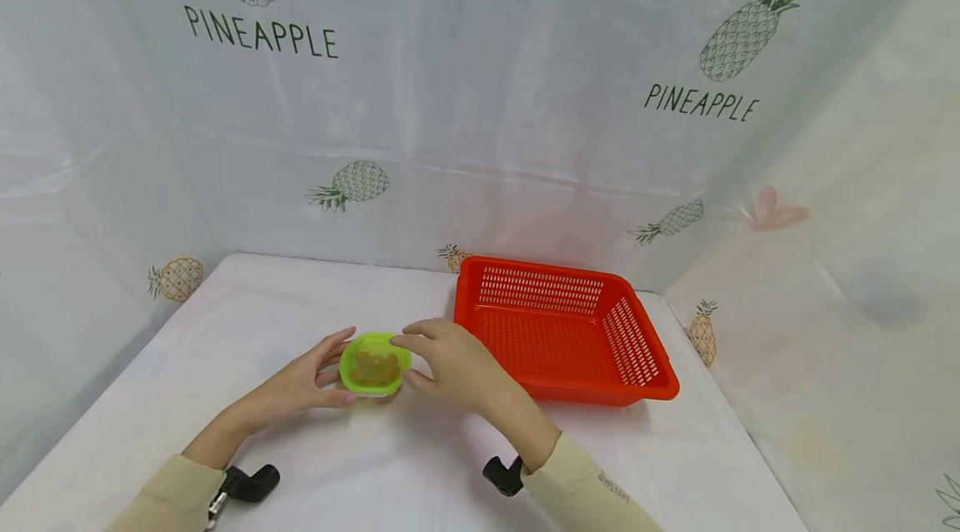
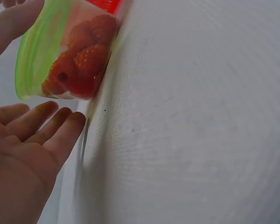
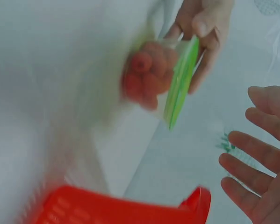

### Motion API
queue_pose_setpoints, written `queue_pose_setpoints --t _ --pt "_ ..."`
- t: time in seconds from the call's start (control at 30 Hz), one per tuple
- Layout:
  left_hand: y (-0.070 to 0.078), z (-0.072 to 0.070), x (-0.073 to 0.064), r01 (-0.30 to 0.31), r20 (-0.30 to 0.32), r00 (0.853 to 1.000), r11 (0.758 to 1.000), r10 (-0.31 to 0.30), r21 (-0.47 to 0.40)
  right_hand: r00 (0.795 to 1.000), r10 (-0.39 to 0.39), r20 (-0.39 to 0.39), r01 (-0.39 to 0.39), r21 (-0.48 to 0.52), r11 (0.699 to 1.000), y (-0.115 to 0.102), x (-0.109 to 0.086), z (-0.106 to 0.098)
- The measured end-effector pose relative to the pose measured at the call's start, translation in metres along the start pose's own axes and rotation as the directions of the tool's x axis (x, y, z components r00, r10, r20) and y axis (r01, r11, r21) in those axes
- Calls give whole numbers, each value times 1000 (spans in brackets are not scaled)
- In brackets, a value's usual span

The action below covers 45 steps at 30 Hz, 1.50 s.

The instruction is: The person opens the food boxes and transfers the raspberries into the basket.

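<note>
A small clear tub (image 2: 86, 56) with a bright green lid (image 1: 375, 363) stands upright on the white table, left of centre. Red raspberries (image 3: 147, 74) show through its wall. My left hand (image 1: 307, 380) is around the tub's left side, with thumb and fingers spread apart. The left wrist view shows a small gap between its fingers (image 2: 60, 126) and the tub, while the thumb lies over the lid's edge. My right hand (image 1: 450, 361) hovers at the lid's right side. In the right wrist view its fingers (image 3: 252, 175) are extended, apart from the tub, holding nothing.
A red plastic basket (image 1: 547, 386) with slotted sides sits to the right of the tub, just beyond my right hand. Behind the white table (image 1: 285, 290) hangs a pale curtain (image 1: 480, 98) printed with pineapples. Dark wrist-worn devices (image 1: 253, 484) are on both wrists.
</note>
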<state>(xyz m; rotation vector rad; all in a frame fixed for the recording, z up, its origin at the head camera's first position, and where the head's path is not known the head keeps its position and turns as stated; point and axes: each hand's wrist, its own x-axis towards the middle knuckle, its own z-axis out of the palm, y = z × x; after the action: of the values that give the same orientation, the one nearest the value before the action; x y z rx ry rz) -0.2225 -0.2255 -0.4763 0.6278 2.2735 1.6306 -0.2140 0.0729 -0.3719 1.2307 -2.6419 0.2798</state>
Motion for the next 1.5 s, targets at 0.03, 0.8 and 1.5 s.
queue_pose_setpoints --t 0.03,0.8,1.5 --pt "0 0 0 1 6 1000 1000 -1 -8 1000 -1 6 1 11 1000 -3 1 2" --pt "-4 1 8 -1 69 998 996 7 -88 996 71 -56 -66 80 995 -14 1 57" --pt "-4 1 5 1 50 999 997 3 -80 986 -48 -158 68 125 990 2 -6 78"
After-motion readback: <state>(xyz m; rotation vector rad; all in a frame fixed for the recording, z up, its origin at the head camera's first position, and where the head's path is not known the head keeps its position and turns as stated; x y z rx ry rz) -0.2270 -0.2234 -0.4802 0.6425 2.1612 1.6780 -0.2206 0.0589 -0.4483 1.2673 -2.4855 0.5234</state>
